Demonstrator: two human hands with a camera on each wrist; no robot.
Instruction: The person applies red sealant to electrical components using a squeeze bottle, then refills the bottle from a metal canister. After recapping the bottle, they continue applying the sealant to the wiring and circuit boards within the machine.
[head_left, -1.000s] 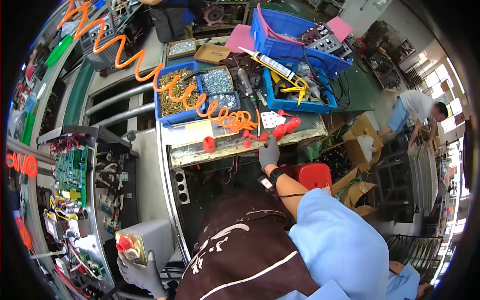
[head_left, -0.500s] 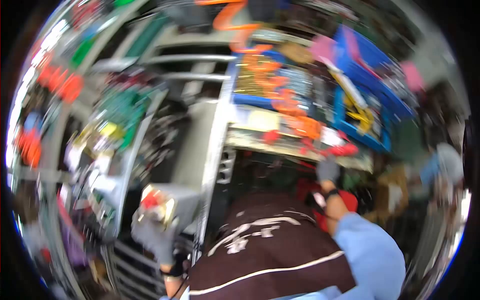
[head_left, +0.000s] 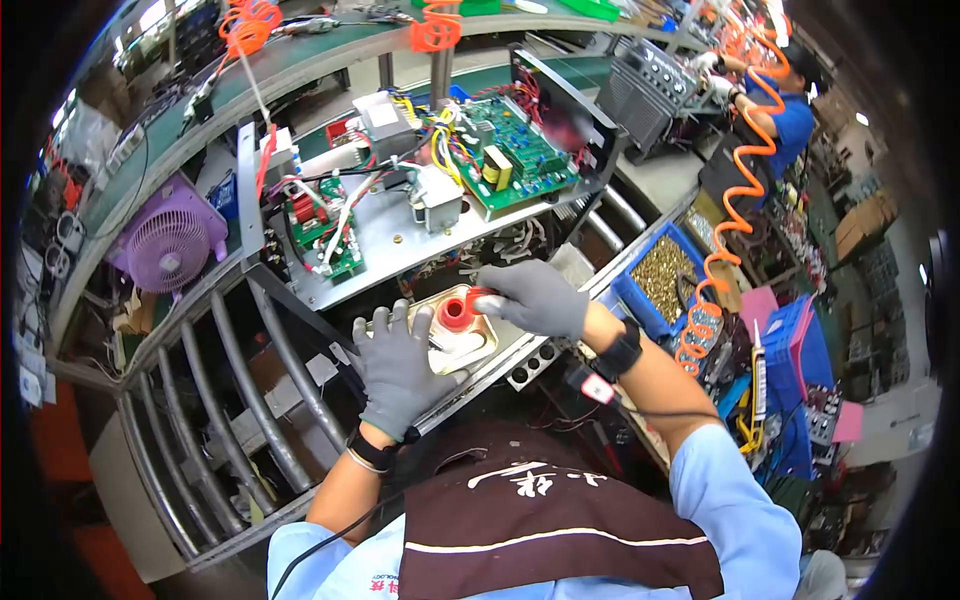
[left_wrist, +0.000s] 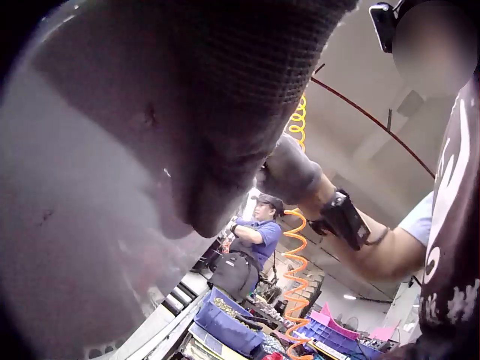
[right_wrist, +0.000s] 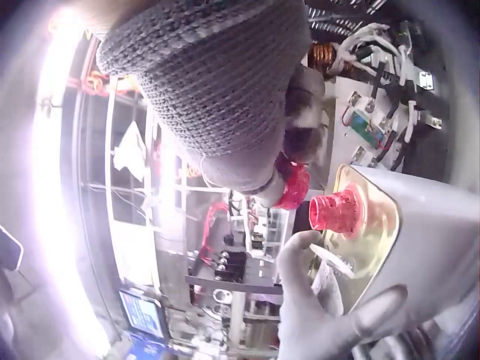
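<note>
A pale rectangular metal can [right_wrist: 442, 225] has a gold top plate and a red threaded spout [right_wrist: 335, 212]. My gloved left hand [head_left: 400, 365] grips the can by its top edge, with fingers spread beside the spout. Between the fingers and thumb of my gloved right hand [head_left: 535, 298] is a small red cap [right_wrist: 295, 187], pinched close beside the spout's mouth and apart from it in the right wrist view. In the left wrist view, the left glove and the can's pale side fill much of the picture.
An open chassis with green circuit boards [head_left: 515, 150] lies just beyond the can. Metal rollers [head_left: 300, 375] run at left, near a purple fan [head_left: 168, 250]. To the right are a blue bin of brass parts [head_left: 660, 270], a coiled orange hose [head_left: 740, 190] and another person [head_left: 795, 125].
The head view has swung left. My right hand has left the red pieces on the bench and come to the can's spout with a red cap. My left hand stays on the can.
</note>
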